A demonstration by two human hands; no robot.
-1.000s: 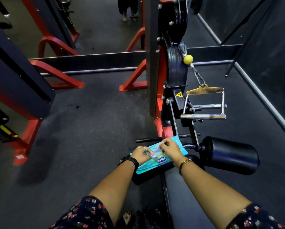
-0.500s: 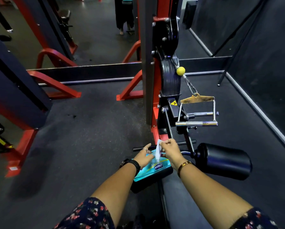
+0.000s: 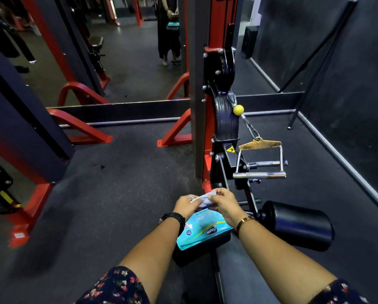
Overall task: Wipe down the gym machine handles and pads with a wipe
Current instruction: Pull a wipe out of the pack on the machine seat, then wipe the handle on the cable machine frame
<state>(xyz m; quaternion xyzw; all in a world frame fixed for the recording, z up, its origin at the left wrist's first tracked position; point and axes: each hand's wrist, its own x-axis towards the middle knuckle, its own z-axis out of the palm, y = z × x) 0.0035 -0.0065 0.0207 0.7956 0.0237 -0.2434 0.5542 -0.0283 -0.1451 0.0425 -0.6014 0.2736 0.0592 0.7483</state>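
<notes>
Wipe (image 3: 203,199): small, pale grey-white sheet, crumpled and part folded, held between both hands just above the pack.
Left hand (image 3: 187,206): pinches the wipe's left end; black watch on the wrist.
Right hand (image 3: 224,205): fingers curled, pinching the wipe's right end; gold bracelet on the wrist.
Pack (image 3: 203,232): turquoise packet with a blue logo, lying on the black seat (image 3: 202,251).
Handle (image 3: 260,174): chrome bars hanging on a chain under a yellow ball (image 3: 238,109), beyond the hands.
Roller pad (image 3: 299,224): black, right of the pack, untouched.
</notes>
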